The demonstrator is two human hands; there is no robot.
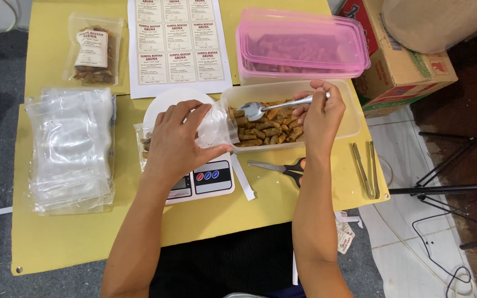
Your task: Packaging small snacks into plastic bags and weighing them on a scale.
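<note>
My left hand (179,140) holds a clear plastic pouch (215,126) open over a white kitchen scale (210,179); the pouch's mouth faces right, against a clear tub. My right hand (320,113) grips a metal spoon (274,106) whose bowl hovers at the pouch's mouth, above the brown rolled snacks (266,132) that fill the clear tub (349,118). Some snacks show inside the pouch under my left hand.
A stack of empty clear pouches (70,149) lies at left, a filled labelled pouch (94,49) at the back left, a sheet of labels (178,44) behind the scale. Pink-lidded tubs (302,44), scissors (280,167), metal tongs (366,168) and a cardboard box (404,72) are at right.
</note>
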